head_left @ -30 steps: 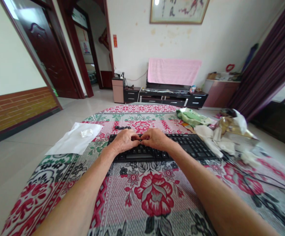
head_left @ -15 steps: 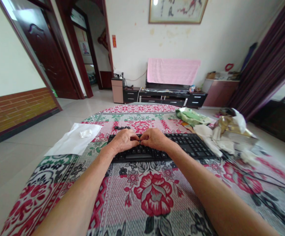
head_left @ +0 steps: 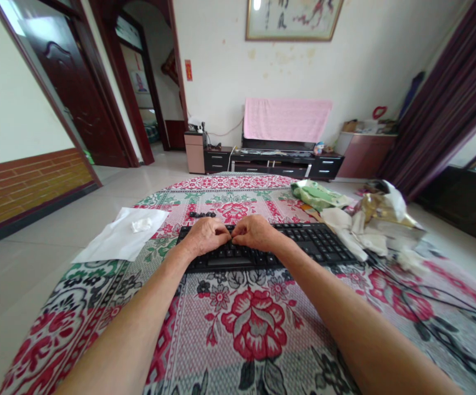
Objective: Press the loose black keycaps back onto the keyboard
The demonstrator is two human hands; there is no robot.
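A black computer keyboard (head_left: 312,244) lies across the patterned tablecloth in front of me. Over its left half, my left hand (head_left: 205,236) and my right hand (head_left: 255,232) come together, nearly touching at the fingertips. Both are closed in a pinch, with thumbs and forefingers low at the keys. Whatever small thing lies between the fingertips is too small and too covered to make out. Just beyond the keyboard's back left edge sits a row of small black pieces (head_left: 202,214) that look like loose keycaps. A wide pale slot shows along the keyboard's front, where the space bar sits on such boards.
To the left lies a white sheet (head_left: 117,241) with a crumpled white wad (head_left: 141,225) on it. At right are a green bag (head_left: 319,195), whitish cloths (head_left: 340,225) and a gold-and-clear plastic bag (head_left: 390,214). Black cables (head_left: 423,293) run off rightward. The tablecloth (head_left: 254,323) has large red flowers.
The view has shifted slightly. Both hands stay at nearly the same spot on the keyboard, fingertips still together, with the right fingers a little more over the spot between them.
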